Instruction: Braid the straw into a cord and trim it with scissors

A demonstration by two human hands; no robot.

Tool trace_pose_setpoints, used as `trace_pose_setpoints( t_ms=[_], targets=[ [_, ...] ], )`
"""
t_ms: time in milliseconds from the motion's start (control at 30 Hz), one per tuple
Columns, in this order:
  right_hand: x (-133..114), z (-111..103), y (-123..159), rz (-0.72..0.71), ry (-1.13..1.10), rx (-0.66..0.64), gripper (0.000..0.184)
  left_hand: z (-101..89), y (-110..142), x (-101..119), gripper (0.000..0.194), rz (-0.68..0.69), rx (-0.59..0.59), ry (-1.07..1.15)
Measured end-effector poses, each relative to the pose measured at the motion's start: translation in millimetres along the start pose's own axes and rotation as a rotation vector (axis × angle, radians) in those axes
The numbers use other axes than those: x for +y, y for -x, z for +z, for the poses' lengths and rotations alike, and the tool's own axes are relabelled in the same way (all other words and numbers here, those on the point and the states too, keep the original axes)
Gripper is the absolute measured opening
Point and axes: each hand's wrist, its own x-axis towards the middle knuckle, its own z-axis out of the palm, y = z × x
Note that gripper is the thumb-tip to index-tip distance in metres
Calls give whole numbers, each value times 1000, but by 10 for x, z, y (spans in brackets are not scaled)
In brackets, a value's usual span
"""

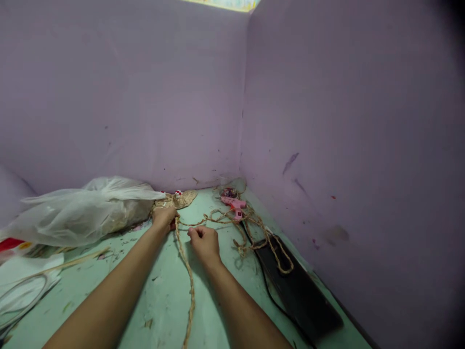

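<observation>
My left hand is closed at the far side of the table, where a braided straw-coloured rope meets its fingers. A small bit of red shows beside those fingers; what it is I cannot make out. From there one length of rope hangs toward me and another runs right. Just behind this hand lie flat woven straw pieces with red-and-white trim. My right hand is closed in a pinch to the right of the hanging rope, just below the other length. Whatever its fingertips hold, if anything, is hidden.
A stuffed white plastic bag lies at the left. On the right are a pink glue gun, tangled rope and a long black object with a cable. Scraps dot the green surface. Purple walls meet behind.
</observation>
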Motion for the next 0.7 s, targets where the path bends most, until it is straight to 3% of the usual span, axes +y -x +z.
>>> trace_pose_setpoints(
  t_ms=[167,367,467,600,700],
  targets=[
    [25,11,0,-11,0,-18,29,-118,-20,-3,32,-21,5,-8],
    [4,-23,1,-39,32,-18,30,-19,160,42,20,225,52,100],
    [-12,-31,35,-55,70,-14,30,-27,254,32,12,303,143,237],
    [-107,-47,105,-81,169,2,31,-413,297,-25,20,255,398,422],
    [-287,-210,82,-89,302,26,22,-762,345,-120,21,203,515,520]
  ],
)
